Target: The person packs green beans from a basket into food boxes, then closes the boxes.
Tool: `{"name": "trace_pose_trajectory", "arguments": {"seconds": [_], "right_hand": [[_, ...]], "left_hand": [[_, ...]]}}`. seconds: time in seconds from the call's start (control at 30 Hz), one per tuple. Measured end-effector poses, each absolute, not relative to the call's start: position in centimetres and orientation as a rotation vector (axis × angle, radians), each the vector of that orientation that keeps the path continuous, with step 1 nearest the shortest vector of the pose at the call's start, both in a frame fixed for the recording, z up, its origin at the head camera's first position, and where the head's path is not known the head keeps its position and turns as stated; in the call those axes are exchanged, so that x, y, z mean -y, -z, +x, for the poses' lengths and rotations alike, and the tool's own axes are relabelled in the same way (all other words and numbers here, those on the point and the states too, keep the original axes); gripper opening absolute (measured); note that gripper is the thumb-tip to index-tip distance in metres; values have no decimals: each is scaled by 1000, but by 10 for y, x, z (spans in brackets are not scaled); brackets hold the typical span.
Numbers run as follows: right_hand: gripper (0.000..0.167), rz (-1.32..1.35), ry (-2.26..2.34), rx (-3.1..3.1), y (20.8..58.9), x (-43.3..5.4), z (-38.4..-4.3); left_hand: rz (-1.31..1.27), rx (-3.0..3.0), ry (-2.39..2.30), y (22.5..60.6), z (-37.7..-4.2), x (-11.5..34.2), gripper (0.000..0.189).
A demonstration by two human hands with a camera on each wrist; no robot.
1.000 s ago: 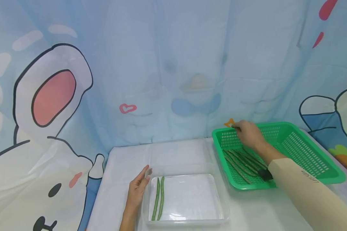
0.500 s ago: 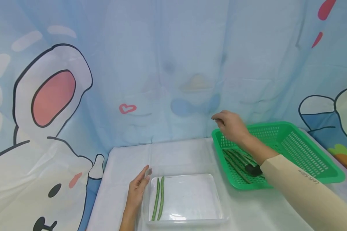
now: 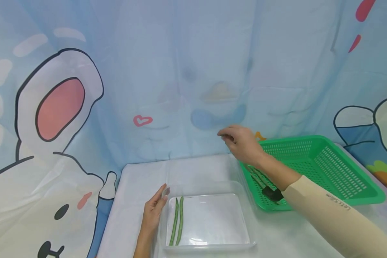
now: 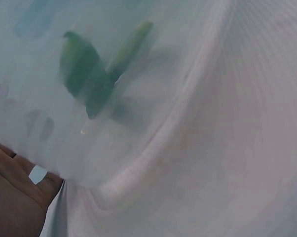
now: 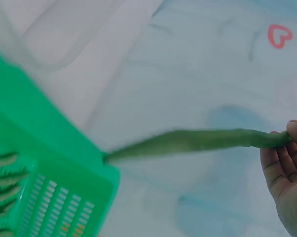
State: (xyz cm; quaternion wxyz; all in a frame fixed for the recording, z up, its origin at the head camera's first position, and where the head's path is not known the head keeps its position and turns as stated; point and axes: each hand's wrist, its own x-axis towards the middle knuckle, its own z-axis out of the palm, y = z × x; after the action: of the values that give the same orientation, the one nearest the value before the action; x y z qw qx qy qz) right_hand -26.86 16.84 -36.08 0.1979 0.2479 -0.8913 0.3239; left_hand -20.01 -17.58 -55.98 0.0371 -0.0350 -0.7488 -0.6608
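Note:
My right hand [image 3: 242, 143] is raised between the clear plastic box and the green basket, against the backdrop. It pinches one green bean [image 5: 198, 140] by its end, plain in the right wrist view; the bean barely shows in the head view. On the left, my left hand [image 3: 152, 211] holds the left rim of the clear plastic box [image 3: 209, 247]. Inside that box, two green beans lie side by side near its left wall, one bean [image 3: 180, 222] slightly right of the other. The left wrist view shows blurred green shapes through the cloudy plastic.
A green slotted basket [image 3: 351, 168] stands at the right, with several more green beans [image 5: 8, 180] in its left part, partly hidden by my right forearm and a black wrist device [image 3: 272, 194]. A patterned curtain [image 3: 193, 71] hangs behind the white-covered table [image 3: 142, 175].
My right hand has risen out of the green basket with a green bean and moved left, past the basket's left rim. The left hand, the box and its two beans have stayed put.

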Motion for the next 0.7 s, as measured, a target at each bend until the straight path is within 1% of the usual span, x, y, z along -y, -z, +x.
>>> {"name": "trace_pose_trajectory", "arguments": {"seconds": [0.33,0.7], "right_hand": [[19,720,-1101,2471,354,-139,-256],[18,759,-1234,2503,360,-110,-246]], "left_hand": [[-112,2302,2037,559,-199,176,48],[-136,2298,2042,560,-200,175,48]]}}
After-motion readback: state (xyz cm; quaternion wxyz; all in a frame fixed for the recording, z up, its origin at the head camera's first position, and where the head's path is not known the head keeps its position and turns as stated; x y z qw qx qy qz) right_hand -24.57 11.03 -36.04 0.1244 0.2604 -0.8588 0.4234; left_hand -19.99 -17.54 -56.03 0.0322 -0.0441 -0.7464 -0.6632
